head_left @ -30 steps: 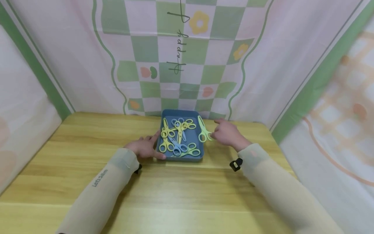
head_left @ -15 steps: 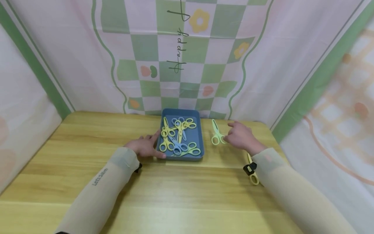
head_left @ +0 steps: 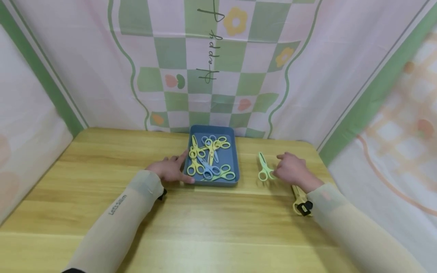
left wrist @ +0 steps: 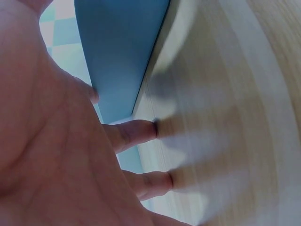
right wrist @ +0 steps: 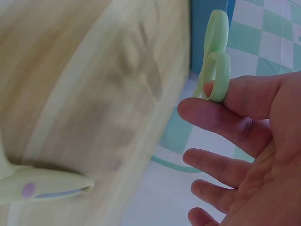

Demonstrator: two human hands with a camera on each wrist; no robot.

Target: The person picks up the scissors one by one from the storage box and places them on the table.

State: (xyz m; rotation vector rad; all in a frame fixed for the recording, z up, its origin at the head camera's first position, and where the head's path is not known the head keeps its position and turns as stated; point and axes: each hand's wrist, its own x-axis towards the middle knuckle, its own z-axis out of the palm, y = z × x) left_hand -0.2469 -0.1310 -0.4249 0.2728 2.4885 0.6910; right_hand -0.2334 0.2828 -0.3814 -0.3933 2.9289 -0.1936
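A blue tray (head_left: 224, 158) stands near the back of the table, holding several scissors: yellow scissors (head_left: 210, 154), blue scissors (head_left: 205, 165) and green scissors (head_left: 225, 174) at the front. My left hand (head_left: 168, 169) rests against the tray's left side, thumb at its front corner; the left wrist view shows its fingers extended beside the tray wall (left wrist: 120, 47). To the right of the tray, my right hand (head_left: 293, 170) pinches light green scissors by one handle loop (right wrist: 225, 77) between thumb and index finger. They hang above the table; the other fingers are spread.
Pale yellow scissors (head_left: 299, 195) lie on the wooden table (head_left: 218, 227) below my right wrist, partly hidden by the wrist strap. Behind the tray hangs a checkered curtain (head_left: 205, 76); more fabric borders both sides.
My right hand has carried the light green scissors from beside the tray's right edge to the right and toward me. Yellow scissors have come into sight by the right wrist. My left hand has stayed put.
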